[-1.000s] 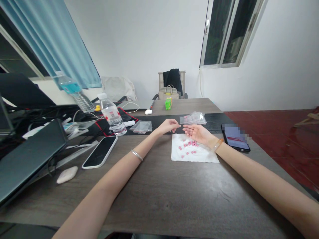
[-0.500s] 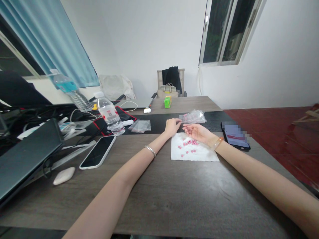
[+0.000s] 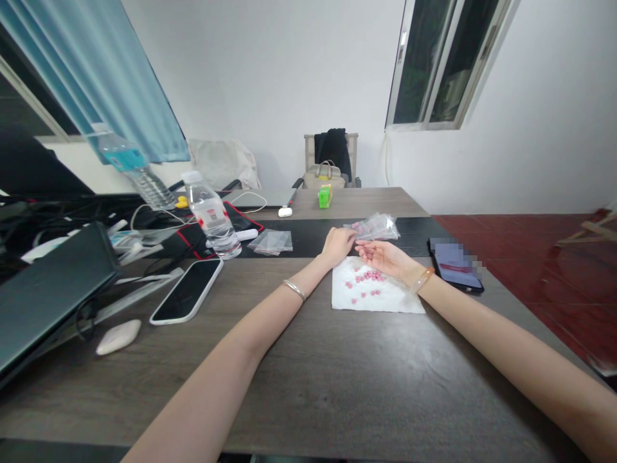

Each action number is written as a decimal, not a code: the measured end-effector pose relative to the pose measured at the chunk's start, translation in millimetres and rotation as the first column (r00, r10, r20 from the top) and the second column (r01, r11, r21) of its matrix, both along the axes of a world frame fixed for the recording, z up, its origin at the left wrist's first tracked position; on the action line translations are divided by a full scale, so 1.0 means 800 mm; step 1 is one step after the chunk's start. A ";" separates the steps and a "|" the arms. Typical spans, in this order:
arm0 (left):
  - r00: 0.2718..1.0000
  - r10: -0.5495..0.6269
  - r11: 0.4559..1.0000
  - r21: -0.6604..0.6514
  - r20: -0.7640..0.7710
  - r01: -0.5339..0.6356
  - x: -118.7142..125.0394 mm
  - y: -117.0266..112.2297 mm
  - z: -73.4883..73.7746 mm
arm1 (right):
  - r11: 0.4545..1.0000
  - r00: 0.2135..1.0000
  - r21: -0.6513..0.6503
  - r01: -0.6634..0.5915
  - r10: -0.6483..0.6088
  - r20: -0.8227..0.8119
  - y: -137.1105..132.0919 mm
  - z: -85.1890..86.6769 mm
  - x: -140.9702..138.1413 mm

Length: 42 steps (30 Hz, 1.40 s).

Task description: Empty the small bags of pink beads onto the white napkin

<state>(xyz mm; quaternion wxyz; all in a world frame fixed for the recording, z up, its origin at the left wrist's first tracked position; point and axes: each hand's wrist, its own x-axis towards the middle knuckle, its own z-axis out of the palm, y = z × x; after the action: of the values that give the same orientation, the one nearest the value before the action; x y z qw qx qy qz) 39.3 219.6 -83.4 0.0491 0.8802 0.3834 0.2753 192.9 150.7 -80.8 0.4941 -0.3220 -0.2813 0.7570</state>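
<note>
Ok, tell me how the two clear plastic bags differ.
The bag at the hands is crumpled and puffy, with pink pieces showing at one end; the bag beside the water bottle lies flat, nothing visible inside. The first sits by the left hand and right hand; the second lies apart. Both are clear, over the black table runner.

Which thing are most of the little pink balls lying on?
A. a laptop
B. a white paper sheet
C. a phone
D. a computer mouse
B. The little pink balls lie scattered on the white paper sheet, just below the right hand.
</note>
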 end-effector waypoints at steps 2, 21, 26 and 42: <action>1.000 -0.008 1.000 0.019 -0.002 0.008 -0.002 -0.003 -0.001 | 1.000 1.000 0.001 -0.003 0.003 0.003 -0.001 0.002 0.000; 1.000 -0.019 0.992 0.123 -0.003 0.019 -0.002 -0.013 0.004 | 0.998 0.998 -0.031 0.057 -0.058 -0.037 0.004 -0.004 0.000; 0.997 -0.068 0.987 0.140 -0.036 0.073 -0.001 -0.021 0.009 | 0.996 0.994 -0.036 0.085 -0.087 -0.064 0.008 -0.008 0.000; 0.986 -0.166 0.974 0.153 -0.028 0.168 -0.003 -0.033 0.018 | 0.998 0.995 -0.019 0.065 -0.066 -0.080 0.010 -0.008 0.002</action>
<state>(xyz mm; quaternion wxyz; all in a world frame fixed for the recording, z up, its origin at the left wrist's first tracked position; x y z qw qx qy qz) 36.5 193.0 -69.3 0.0007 0.9125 0.2858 0.2926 194.3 159.0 -86.8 0.5270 -0.3043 -0.2441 0.7551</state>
